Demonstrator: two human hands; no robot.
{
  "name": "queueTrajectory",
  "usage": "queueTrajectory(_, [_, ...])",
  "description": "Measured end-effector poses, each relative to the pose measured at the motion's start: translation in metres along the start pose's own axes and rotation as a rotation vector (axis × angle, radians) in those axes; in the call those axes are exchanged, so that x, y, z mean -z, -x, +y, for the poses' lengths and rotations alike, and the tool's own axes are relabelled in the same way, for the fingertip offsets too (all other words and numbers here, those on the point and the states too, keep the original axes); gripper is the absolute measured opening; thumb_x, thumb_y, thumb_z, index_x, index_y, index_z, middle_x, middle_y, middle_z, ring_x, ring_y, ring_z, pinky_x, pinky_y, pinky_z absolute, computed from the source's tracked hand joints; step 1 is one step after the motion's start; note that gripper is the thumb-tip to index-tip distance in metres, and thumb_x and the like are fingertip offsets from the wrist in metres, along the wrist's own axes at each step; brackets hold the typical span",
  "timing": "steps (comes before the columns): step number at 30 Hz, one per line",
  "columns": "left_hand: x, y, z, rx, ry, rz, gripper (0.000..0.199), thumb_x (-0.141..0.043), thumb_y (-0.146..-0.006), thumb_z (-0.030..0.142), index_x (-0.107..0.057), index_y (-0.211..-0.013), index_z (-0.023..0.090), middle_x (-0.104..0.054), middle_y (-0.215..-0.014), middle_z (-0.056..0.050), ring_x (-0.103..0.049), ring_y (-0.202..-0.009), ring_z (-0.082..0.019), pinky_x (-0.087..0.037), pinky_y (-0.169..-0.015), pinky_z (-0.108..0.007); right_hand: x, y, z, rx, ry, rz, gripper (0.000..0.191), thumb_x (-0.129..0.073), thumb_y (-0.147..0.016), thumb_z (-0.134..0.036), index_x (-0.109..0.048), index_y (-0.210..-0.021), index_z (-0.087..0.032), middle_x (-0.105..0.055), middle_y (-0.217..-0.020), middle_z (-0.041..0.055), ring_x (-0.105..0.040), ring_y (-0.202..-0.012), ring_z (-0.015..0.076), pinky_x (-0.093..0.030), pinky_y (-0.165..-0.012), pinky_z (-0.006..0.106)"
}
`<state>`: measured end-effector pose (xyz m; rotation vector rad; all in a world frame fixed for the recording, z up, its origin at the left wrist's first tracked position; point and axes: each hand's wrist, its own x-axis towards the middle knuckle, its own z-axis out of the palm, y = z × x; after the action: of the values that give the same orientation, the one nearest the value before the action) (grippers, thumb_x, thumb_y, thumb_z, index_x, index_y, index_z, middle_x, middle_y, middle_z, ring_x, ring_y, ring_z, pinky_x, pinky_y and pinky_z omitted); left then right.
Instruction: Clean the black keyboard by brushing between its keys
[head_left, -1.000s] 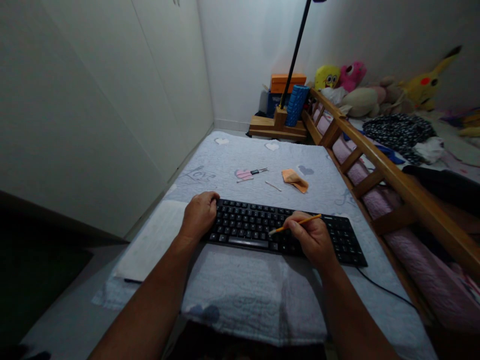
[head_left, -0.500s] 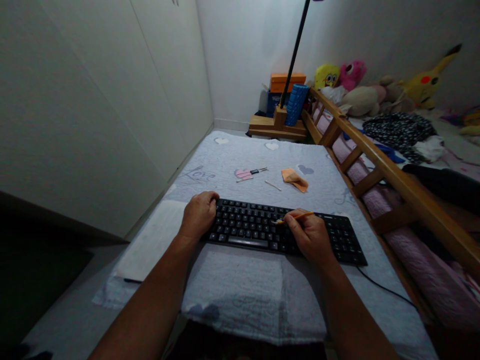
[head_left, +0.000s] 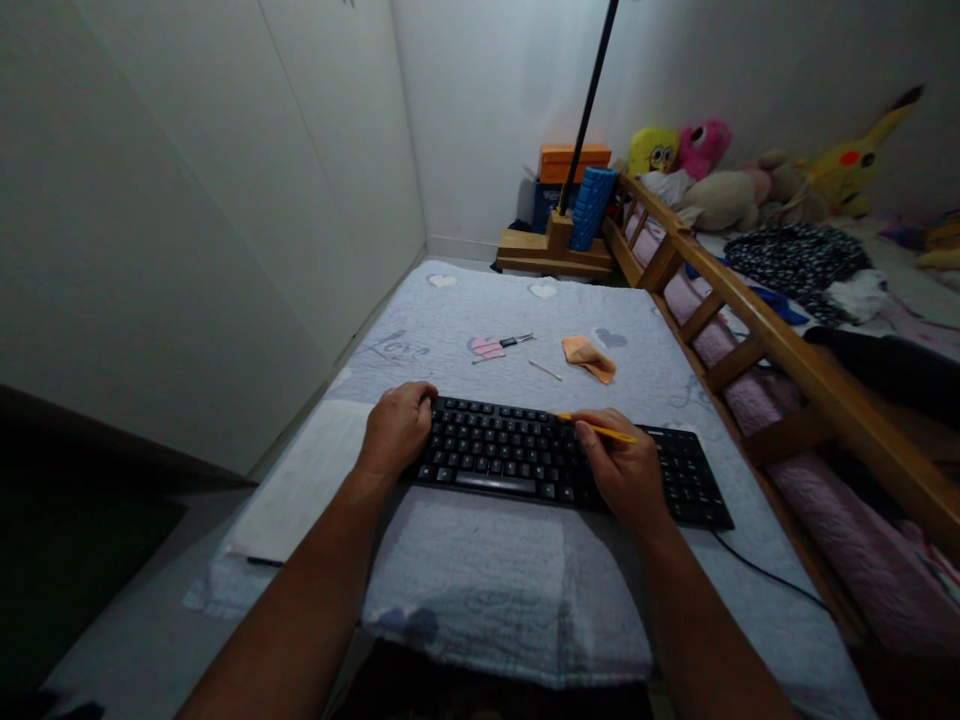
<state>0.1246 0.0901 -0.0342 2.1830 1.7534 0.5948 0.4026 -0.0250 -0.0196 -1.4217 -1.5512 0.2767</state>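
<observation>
A black keyboard (head_left: 487,450) lies across the cloth-covered surface. My left hand (head_left: 397,428) is closed around the keyboard's upper left end. Over its right half, my right hand (head_left: 622,460) pinches a thin, yellow-handled brush (head_left: 611,433); the tip points left, near the top row of keys, and is too small to make out clearly. Beyond the keyboard are a small dark-handled tool with metal prongs (head_left: 516,341), a cotton swab (head_left: 545,370), another thin white stick (head_left: 489,358) and a folded orange cloth (head_left: 589,358).
A flat white item (head_left: 307,490) sits at the left edge of the patterned cloth (head_left: 480,590). The keyboard's cable (head_left: 772,578) trails off to the right. A wooden bed rail (head_left: 780,350) borders the right side, with plush toys behind it. A white cabinet (head_left: 225,200) stands left.
My right hand has shifted the brush from the middle keys up toward the top row, and its handle now tilts more downward to the right. My left hand stays on the keyboard.
</observation>
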Motion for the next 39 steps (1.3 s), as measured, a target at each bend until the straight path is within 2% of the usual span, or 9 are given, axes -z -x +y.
queueTrajectory(6, [0.0,0.0,0.0,-0.007,0.004,0.0,0.035,-0.042,-0.091,0.022,-0.074,-0.107,0.019,-0.076,-0.114,-0.011,-0.068,-0.109,-0.027,-0.05,-0.102,-0.039,-0.003,-0.001,0.005,-0.008,0.05,-0.047,0.022,-0.055,-0.1,-0.035,-0.073,-0.096,-0.022,-0.076,-0.092,0.007,-0.071,-0.087,0.0233,-0.054,-0.08,0.037])
queueTrajectory(13, [0.0,0.0,0.0,-0.001,0.006,-0.008,0.036,-0.041,-0.092,0.021,-0.074,-0.107,0.017,-0.076,-0.114,-0.012,-0.068,-0.11,-0.027,-0.05,-0.102,-0.04,0.001,-0.001,-0.003,-0.034,0.066,-0.068,0.025,-0.055,-0.097,-0.032,-0.07,-0.08,-0.021,-0.073,-0.076,0.0046,-0.069,-0.071,0.0204,-0.051,-0.07,0.033])
queueTrajectory(24, [0.001,0.0,0.001,-0.008,0.006,-0.005,0.035,-0.042,-0.091,0.023,-0.074,-0.106,0.019,-0.076,-0.112,-0.011,-0.068,-0.108,-0.027,-0.051,-0.101,-0.04,0.008,0.002,-0.005,-0.08,-0.031,-0.074,0.026,-0.056,-0.091,-0.031,-0.064,-0.068,-0.022,-0.065,-0.06,0.0007,-0.06,-0.054,0.0168,-0.046,-0.056,0.029])
queueTrajectory(27, [0.001,0.0,0.001,-0.008,0.012,-0.005,0.035,-0.042,-0.091,0.022,-0.074,-0.106,0.018,-0.076,-0.113,-0.012,-0.068,-0.109,-0.027,-0.051,-0.102,-0.041,0.008,0.001,-0.006,-0.067,-0.024,-0.04,0.026,-0.056,-0.093,-0.03,-0.066,-0.071,-0.022,-0.066,-0.064,0.0012,-0.061,-0.059,0.0176,-0.047,-0.06,0.03])
queueTrajectory(31, [0.001,0.0,0.001,-0.004,0.015,-0.011,0.036,-0.042,-0.091,0.021,-0.074,-0.107,0.017,-0.075,-0.114,-0.012,-0.067,-0.111,-0.028,-0.05,-0.103,-0.042,0.003,-0.001,-0.002,-0.026,0.01,0.023,0.021,-0.057,-0.097,-0.031,-0.072,-0.086,-0.022,-0.072,-0.08,0.0042,-0.068,-0.077,0.0209,-0.052,-0.073,0.034])
queueTrajectory(35, [0.0,0.0,0.0,-0.009,0.017,-0.005,0.037,-0.041,-0.091,0.021,-0.074,-0.109,0.016,-0.075,-0.116,-0.013,-0.067,-0.112,-0.028,-0.049,-0.104,-0.043,-0.002,-0.002,0.006,0.018,0.047,-0.004,0.02,-0.057,-0.099,-0.032,-0.074,-0.101,-0.022,-0.076,-0.095,0.0068,-0.07,-0.089,0.0225,-0.055,-0.082,0.037])
queueTrajectory(39, [0.0,0.001,0.0,0.001,0.009,-0.01,0.037,-0.042,-0.091,0.021,-0.074,-0.11,0.016,-0.075,-0.117,-0.013,-0.067,-0.112,-0.028,-0.049,-0.104,-0.041,-0.004,-0.001,0.012,0.032,0.067,-0.058,0.021,-0.057,-0.1,-0.031,-0.075,-0.104,-0.022,-0.077,-0.099,0.0082,-0.072,-0.091,0.023,-0.055,-0.082,0.036])
